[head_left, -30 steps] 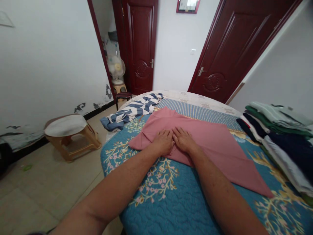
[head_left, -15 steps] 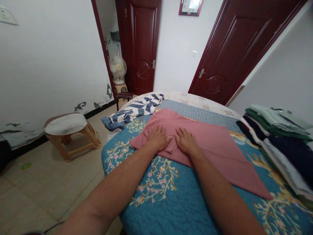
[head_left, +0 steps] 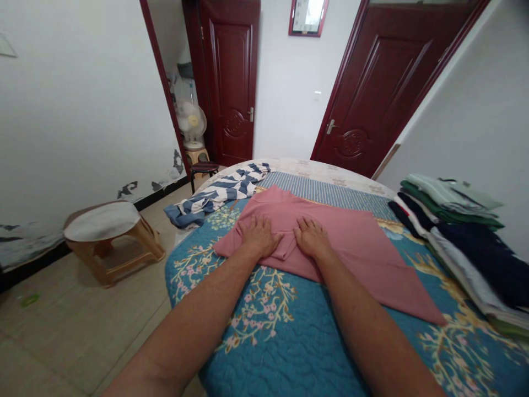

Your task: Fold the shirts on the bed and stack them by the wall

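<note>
Pink cloth (head_left: 355,237) — creased between left hand (head_left: 259,237) and right hand (head_left: 312,237) — lies under each open, flat grip.

Obs., vs. 1.0 s ago: left hand (head_left: 259,237) lies farther left on the pink garment (head_left: 355,237), its fingers more spread. Right hand (head_left: 312,238) sits slightly farther right on the cloth. Hands, nearly meeting at first, are now apart; gap also slightly wider than at 0.5 s ago. Folded layer (head_left: 285,249) between them, mostly covered at first, now shows.

View: scene sits farther left in frame. More of the framed item (head_left: 308,19) shows; top edge of the right-hand door (head_left: 392,71) enters. Dark object at left edge is out of view.
</note>
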A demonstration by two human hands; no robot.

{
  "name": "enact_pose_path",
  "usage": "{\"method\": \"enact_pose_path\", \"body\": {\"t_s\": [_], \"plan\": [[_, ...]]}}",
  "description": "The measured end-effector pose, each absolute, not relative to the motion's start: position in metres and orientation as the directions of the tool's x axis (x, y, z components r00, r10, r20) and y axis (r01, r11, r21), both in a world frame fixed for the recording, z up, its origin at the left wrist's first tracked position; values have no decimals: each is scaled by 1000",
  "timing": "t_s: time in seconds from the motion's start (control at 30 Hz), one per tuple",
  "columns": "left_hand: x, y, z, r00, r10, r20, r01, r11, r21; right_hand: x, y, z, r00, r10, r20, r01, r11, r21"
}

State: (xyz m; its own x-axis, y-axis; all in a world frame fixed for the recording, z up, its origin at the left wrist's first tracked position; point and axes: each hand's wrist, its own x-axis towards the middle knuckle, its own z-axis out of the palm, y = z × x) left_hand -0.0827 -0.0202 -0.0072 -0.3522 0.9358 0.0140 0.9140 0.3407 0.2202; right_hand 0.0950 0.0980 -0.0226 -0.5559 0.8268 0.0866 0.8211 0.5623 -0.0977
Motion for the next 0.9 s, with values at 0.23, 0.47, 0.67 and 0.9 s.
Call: {"method": "enact_pose_path", "body": {"t_s": [0.23, 0.47, 0.67, 0.9], "plan": [[-85, -19, -6, -347, 937, 29, 923, 336, 185, 127, 120, -18, -518, 855, 32, 846, 518, -130], [-88, -13, -6, -393, 919, 32, 915, 387, 117, 215, 169, -21, -337, 942, 14, 938, 337, -87], [-90, -10, -8, -406, 912, 51, 913, 403, 58, 281, 199, -25, -197, 979, 52, 977, 201, -78], [-95, -9, 16, -374, 927, 19, 927, 374, 14, 304, 231, -36, -195, 978, 72, 975, 201, -94]]}}
